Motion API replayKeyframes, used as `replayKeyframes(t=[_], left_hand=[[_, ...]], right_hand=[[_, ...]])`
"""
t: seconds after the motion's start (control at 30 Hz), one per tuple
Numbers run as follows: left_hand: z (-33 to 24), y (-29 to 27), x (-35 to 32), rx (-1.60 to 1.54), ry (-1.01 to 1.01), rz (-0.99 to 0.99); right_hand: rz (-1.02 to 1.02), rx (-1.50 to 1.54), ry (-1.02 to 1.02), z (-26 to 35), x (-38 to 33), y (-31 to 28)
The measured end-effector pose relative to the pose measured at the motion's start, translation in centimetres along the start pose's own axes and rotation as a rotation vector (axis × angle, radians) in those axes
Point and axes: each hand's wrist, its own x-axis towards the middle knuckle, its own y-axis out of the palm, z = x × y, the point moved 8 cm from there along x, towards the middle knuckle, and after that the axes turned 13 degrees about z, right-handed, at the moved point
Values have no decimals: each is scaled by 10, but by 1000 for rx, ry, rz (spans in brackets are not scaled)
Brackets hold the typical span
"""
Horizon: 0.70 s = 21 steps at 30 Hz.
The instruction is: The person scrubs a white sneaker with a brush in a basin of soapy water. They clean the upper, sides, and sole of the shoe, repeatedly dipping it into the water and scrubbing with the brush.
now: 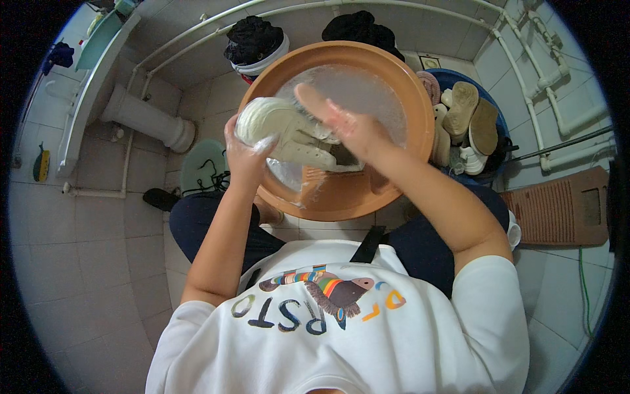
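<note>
A white shoe, wet and with suds on its toe, is tilted above a large orange basin. My left hand grips it by the toe end, with foam on the fingers. My right hand is closed round a peach-coloured scrubbing brush, held over the shoe's opening. The brush's bristles are hidden from this view. Beneath the hands lies foamy water, and a ridged washboard part shows at the basin's near side.
Right of the basin, a blue tub holds several shoes. A brown washboard leans by the right wall. Behind stand a white bucket of dark cloth and another dark bundle. A pale green basin with black laces sits at left.
</note>
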Motion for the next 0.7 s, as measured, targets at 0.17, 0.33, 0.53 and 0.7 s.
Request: replayKeyframes(t=[0.17, 0.33, 0.53, 0.7], left_hand=[[5, -8, -13, 143, -33, -21], [1, -4, -16, 184, -8, -27], [16, -3, -18, 66, -55, -18], [16, 1, -22, 81, -39, -21]], right_hand=[[60, -171, -246, 61, -17, 19], [100, -46, 16, 20, 0, 14], [113, -141, -88, 48, -8, 17], [169, -77, 97, 25, 1, 7]])
